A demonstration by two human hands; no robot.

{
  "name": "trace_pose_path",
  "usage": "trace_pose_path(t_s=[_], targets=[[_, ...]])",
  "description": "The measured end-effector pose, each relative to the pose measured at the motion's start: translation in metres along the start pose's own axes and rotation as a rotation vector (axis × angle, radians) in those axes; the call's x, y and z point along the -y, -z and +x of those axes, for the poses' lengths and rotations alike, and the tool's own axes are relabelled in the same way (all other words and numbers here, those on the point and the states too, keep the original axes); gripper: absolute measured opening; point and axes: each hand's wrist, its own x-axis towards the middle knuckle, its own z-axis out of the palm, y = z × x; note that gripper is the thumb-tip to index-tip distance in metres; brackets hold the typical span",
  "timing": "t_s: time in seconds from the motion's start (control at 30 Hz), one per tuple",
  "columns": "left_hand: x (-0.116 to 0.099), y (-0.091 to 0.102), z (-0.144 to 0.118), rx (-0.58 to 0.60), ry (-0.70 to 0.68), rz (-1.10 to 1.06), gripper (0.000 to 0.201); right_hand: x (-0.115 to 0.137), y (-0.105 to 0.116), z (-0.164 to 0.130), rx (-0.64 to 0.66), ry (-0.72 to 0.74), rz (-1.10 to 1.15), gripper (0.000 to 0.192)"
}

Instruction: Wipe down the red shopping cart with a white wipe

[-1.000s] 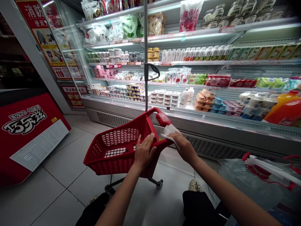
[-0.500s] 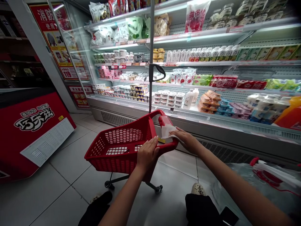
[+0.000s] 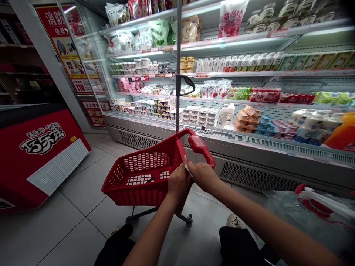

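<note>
A red plastic shopping cart (image 3: 133, 195) stands in front of me, its basket mostly bare inside. My left hand (image 3: 177, 183) is closed over the near side rim, close to the handle end. Right beside it, my right hand (image 3: 204, 176) holds a white wipe (image 3: 188, 170), of which only a small piece shows between the hands. Both hands meet at the rim, below the cart's red handle (image 3: 199, 144). The right fingers are partly hidden behind the hand itself.
A refrigerated display case (image 3: 249, 147) with stocked shelves runs behind the cart. A red freezer chest (image 3: 41, 155) stands at the left. A plastic-covered item with a red-and-white handle (image 3: 313, 201) is at the lower right. My shoe (image 3: 234, 221) rests on the tiled floor.
My right hand has moved with the wipe from the cart's handle, down and left to the rim beside my left hand. The left hand has shifted slightly right and down; the cart has shifted slightly.
</note>
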Motion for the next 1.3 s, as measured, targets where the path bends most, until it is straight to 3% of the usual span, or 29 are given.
trace_pose_path(t_s=[0.2,0.33,0.4,0.5,0.57,0.67,0.8,0.93,1.17,1.3], targets=[[0.006,0.004,-0.003,0.034,-0.076,0.022,0.071,-0.057,-0.004,-0.012,0.008,0.162,0.249,0.019],[0.007,0.007,-0.005,0.027,-0.108,0.041,0.075,-0.098,-0.008,-0.028,-0.170,0.261,0.492,0.028],[0.008,0.008,-0.004,0.026,-0.108,0.048,0.074,-0.119,-0.005,-0.035,-0.358,0.148,0.527,0.027],[0.009,0.009,-0.002,0.013,-0.091,0.059,0.070,-0.149,0.007,-0.040,-0.659,-0.134,0.408,0.029],[0.011,0.008,0.000,0.005,-0.073,0.056,0.068,-0.161,0.012,-0.038,-0.777,-0.250,0.309,0.030],[0.012,0.008,0.000,-0.005,-0.064,0.057,0.066,-0.154,0.002,-0.026,-0.772,-0.185,0.317,0.038],[0.015,0.013,-0.003,0.001,-0.084,0.058,0.064,-0.122,-0.039,-0.007,-0.551,0.115,0.524,0.049],[0.017,0.018,-0.007,0.007,-0.133,0.055,0.062,-0.097,-0.065,-0.017,-0.496,0.174,0.727,0.045],[0.018,0.023,-0.013,-0.025,-0.144,0.049,0.054,-0.070,-0.049,-0.053,-0.474,0.338,0.787,0.039],[0.017,0.031,-0.018,-0.024,-0.202,0.039,0.049,-0.088,-0.049,-0.045,-0.380,0.433,0.798,0.039]])
